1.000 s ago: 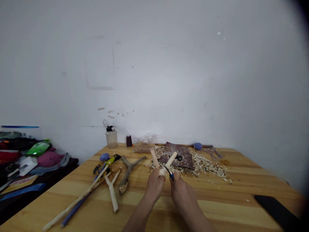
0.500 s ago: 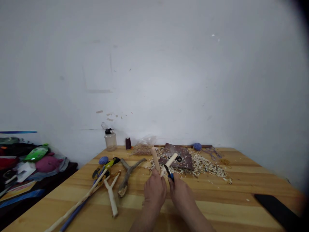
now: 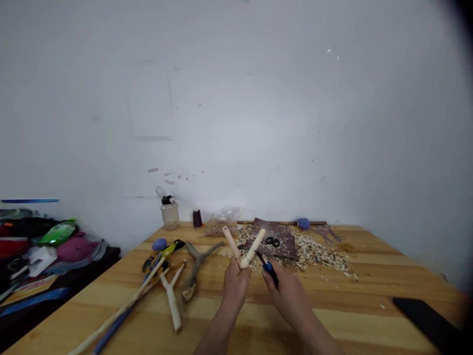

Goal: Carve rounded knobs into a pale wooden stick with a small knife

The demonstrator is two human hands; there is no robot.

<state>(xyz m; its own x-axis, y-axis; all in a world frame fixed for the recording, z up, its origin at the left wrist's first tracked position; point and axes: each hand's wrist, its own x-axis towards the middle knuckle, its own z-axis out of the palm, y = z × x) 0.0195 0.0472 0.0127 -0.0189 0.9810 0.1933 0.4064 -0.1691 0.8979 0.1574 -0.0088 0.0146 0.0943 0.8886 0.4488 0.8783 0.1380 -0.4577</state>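
Note:
My left hand [image 3: 235, 286] is closed round the lower part of a peeled, pale forked stick [image 3: 253, 248], whose two prongs point up and away. In my right hand [image 3: 286, 291] is a knife [image 3: 269, 268] with a blue and black handle, its dark blade pointing up and left toward the fork. A small gap separates the blade from the wood. Beyond both hands lie wood shavings [image 3: 318, 254] and a dark brown sheet [image 3: 284, 241] with black scissors [image 3: 272, 241] on it.
Left of my hands lie a bark-covered forked branch [image 3: 195, 268], a peeled fork [image 3: 172, 303] and a long pale stick [image 3: 114, 315]. A bottle [image 3: 170, 215], a thread spool [image 3: 197, 218] and a plastic bag [image 3: 221, 224] stand near the wall. A black flat object [image 3: 424, 318] lies right.
The knife has moved right, away from the forked stick. My left hand has turned the fork more upright, with its prongs spread left and right. My right hand has shifted right.

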